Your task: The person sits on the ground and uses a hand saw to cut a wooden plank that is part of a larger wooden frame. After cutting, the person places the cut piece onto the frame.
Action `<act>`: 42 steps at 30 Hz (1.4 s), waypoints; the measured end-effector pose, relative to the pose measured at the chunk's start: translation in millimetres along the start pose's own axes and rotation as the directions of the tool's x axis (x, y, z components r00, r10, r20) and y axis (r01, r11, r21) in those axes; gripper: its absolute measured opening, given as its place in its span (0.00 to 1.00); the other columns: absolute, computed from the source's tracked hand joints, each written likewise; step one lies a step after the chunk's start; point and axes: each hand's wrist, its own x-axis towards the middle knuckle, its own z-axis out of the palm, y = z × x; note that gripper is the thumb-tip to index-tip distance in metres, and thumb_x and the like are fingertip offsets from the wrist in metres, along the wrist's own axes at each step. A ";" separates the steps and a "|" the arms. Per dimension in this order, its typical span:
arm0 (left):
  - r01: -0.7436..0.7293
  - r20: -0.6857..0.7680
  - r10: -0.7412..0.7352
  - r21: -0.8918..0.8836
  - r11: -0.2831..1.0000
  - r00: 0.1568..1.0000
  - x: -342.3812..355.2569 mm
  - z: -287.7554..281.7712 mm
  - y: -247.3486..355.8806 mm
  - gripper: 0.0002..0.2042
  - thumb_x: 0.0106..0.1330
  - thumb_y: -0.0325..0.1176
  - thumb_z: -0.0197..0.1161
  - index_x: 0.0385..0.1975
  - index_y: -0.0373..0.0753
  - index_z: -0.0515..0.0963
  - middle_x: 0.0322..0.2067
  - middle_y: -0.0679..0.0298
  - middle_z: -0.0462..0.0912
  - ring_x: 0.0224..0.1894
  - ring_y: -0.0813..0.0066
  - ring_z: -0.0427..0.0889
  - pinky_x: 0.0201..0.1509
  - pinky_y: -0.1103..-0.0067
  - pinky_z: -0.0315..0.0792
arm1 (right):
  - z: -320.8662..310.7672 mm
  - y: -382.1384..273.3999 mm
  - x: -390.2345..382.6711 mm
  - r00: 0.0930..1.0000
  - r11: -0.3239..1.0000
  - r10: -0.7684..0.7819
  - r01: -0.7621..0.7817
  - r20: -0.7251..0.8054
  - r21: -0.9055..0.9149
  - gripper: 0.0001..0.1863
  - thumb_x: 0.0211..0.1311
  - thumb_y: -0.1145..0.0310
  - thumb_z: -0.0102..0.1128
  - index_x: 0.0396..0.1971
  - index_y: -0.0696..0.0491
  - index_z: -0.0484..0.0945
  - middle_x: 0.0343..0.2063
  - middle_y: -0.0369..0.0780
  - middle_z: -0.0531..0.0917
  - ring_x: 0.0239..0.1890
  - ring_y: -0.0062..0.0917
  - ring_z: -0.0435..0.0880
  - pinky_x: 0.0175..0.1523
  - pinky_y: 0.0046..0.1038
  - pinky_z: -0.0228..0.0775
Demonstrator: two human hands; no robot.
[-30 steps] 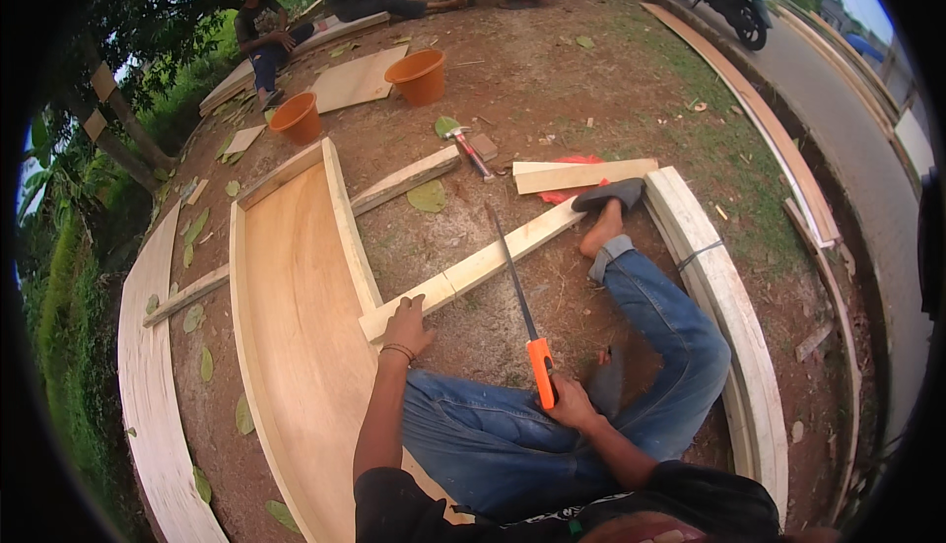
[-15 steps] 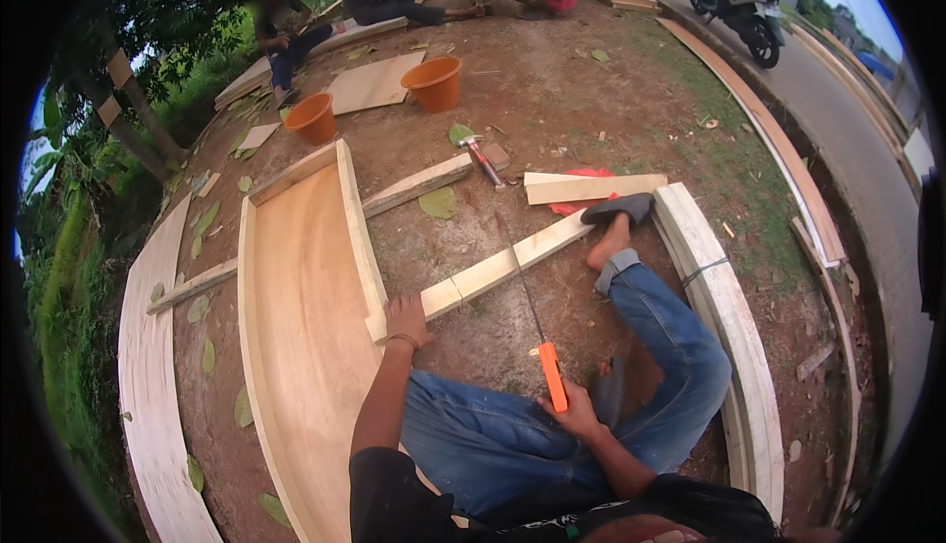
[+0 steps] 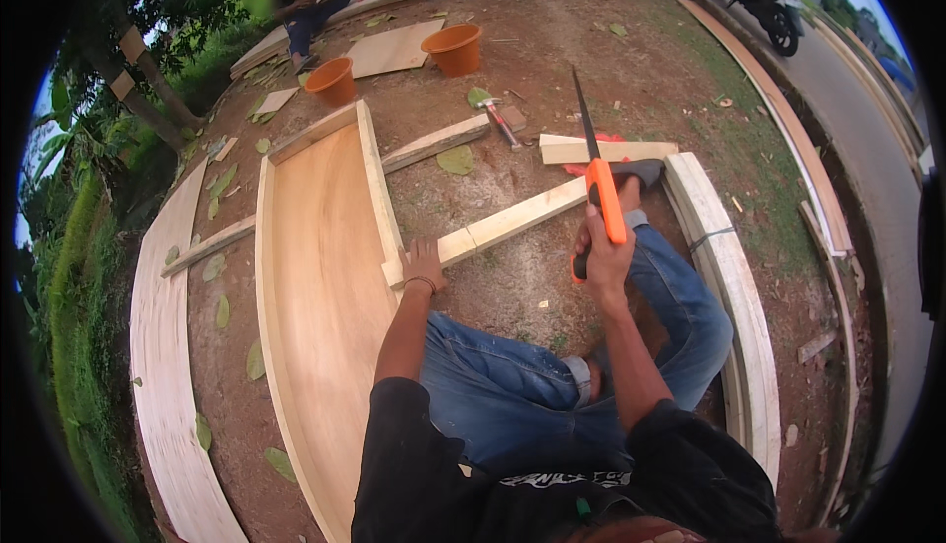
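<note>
My left hand (image 3: 424,264) presses down and grips the near-left end of a pale wooden batten (image 3: 522,220), beside the corner of a shallow plywood tray-like panel with raised edges (image 3: 320,247). A thin dark line crosses the batten just right of that hand. In my right hand (image 3: 605,255) is a handsaw (image 3: 608,203), gripped by its orange and black handle. Its narrow dark blade points up and away, above the batten's far right part. My foot in a dark sandal (image 3: 645,173) rests at the batten's far end.
A red-handled hammer (image 3: 503,124) lies beyond the batten, near short wood offcuts (image 3: 591,152). Tied timber lengths (image 3: 724,257) lie to the right. Two orange buckets (image 3: 453,50) stand farther off, with several people seated behind. A motorbike (image 3: 759,1) is parked on the road.
My right hand has lifted the saw and moved forward, taking the blade from across the batten to above it. My left hand stays on the batten. The whole view has shifted slightly.
</note>
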 end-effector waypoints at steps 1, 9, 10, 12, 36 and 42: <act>0.000 -0.008 0.000 0.017 1.000 1.000 -9.0 3.1 -2.3 0.56 0.49 0.47 0.79 0.75 0.43 0.49 0.76 0.57 0.53 0.79 0.56 0.48 0.79 0.48 0.41 | 21.1 -36.1 14.2 0.999 1.000 -0.003 0.002 -0.041 -0.016 0.14 0.73 0.66 0.58 0.27 0.56 0.74 0.15 0.31 0.72 0.15 0.14 0.71 0.21 0.21 0.63; -0.266 -0.059 0.260 -0.206 0.942 0.964 -56.5 -48.3 55.5 0.31 0.56 0.44 0.70 0.59 0.35 0.74 0.54 0.47 0.78 0.60 0.49 0.77 0.62 0.56 0.71 | -73.5 -19.6 -72.0 0.846 0.779 -0.490 0.534 0.212 -0.328 0.07 0.60 0.76 0.62 0.25 0.59 0.75 0.15 0.38 0.74 0.14 0.21 0.74 0.22 0.28 0.63; -0.333 -0.199 0.290 -0.234 0.914 0.936 -68.8 -19.9 68.5 0.29 0.61 0.53 0.65 0.52 0.35 0.79 0.46 0.46 0.84 0.50 0.47 0.83 0.54 0.56 0.75 | -87.2 -0.3 -95.9 0.844 0.785 -0.470 0.534 0.260 -0.313 0.06 0.59 0.77 0.62 0.25 0.60 0.75 0.14 0.39 0.73 0.14 0.23 0.74 0.21 0.29 0.62; -0.302 0.196 0.358 -0.267 0.915 0.913 -109.5 -24.1 133.1 0.35 0.65 0.68 0.52 0.46 0.36 0.85 0.44 0.46 0.86 0.50 0.48 0.84 0.55 0.58 0.75 | -107.3 19.4 -136.6 0.963 0.916 -0.192 0.245 0.188 -0.317 0.06 0.61 0.76 0.62 0.26 0.59 0.75 0.14 0.36 0.74 0.14 0.19 0.73 0.21 0.26 0.62; -0.484 0.333 0.487 -0.100 0.869 0.807 -183.7 23.6 202.3 0.29 0.71 0.59 0.49 0.39 0.39 0.89 0.39 0.53 0.89 0.46 0.55 0.87 0.50 0.63 0.79 | -146.9 46.2 -189.1 0.955 0.949 0.296 -0.292 0.026 -0.118 0.08 0.68 0.72 0.60 0.30 0.59 0.75 0.16 0.34 0.74 0.17 0.17 0.73 0.23 0.22 0.66; -0.537 0.184 0.715 -0.541 0.647 0.675 -153.2 9.6 158.1 0.22 0.65 0.52 0.63 0.47 0.38 0.85 0.43 0.51 0.87 0.47 0.52 0.86 0.50 0.62 0.79 | -150.1 57.4 -166.5 0.948 0.944 0.314 -0.305 0.060 -0.128 0.08 0.67 0.72 0.62 0.37 0.62 0.78 0.17 0.34 0.75 0.17 0.17 0.74 0.23 0.21 0.67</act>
